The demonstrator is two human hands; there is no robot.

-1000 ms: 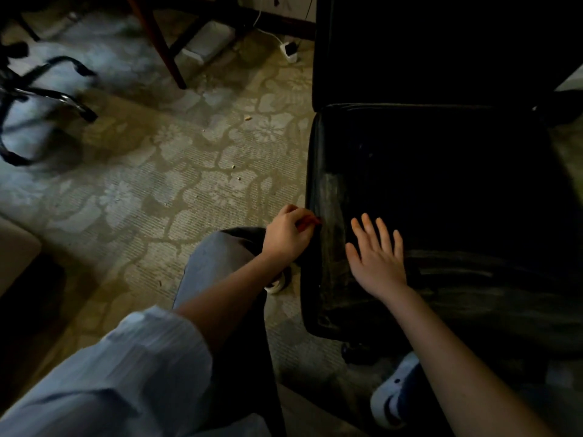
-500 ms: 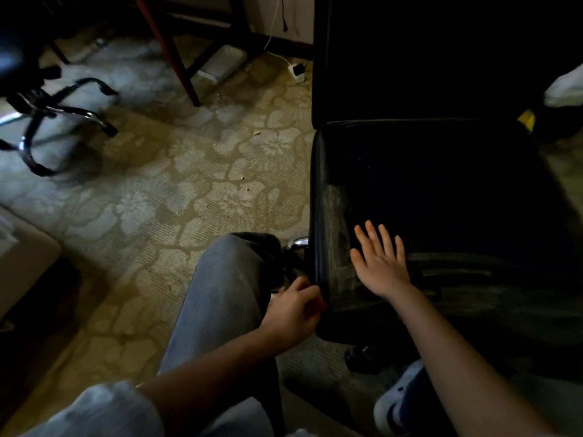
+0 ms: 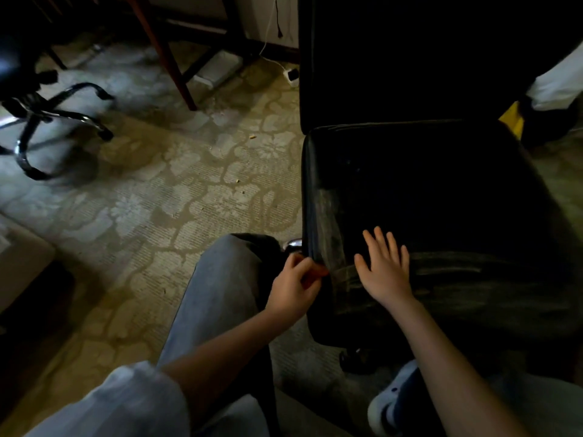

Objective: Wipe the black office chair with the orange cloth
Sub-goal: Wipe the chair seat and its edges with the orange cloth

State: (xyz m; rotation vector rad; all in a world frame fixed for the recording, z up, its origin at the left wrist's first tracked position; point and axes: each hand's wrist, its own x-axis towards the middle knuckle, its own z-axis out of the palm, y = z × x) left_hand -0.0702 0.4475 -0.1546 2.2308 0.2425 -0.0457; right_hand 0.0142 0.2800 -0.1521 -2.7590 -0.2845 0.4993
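Left hand (image 3: 295,287) curled around orange cloth (image 3: 322,273), mostly hidden in fist, pressed against near-left side edge of black office chair (image 3: 441,197) seat. Right hand (image 3: 383,269) flat, fingers spread, resting on seat near front-left corner.

floor: floral-patterned carpet (image 3: 189,197) | far left: chrome swivel-chair base (image 3: 47,118) | far centre: red-brown wooden legs (image 3: 164,48), white wall plug (image 3: 291,75) | light: dim

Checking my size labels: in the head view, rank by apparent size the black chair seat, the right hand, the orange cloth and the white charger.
1. black chair seat
2. right hand
3. Unranked: orange cloth and white charger, both tiny; the left hand hides most of the cloth.
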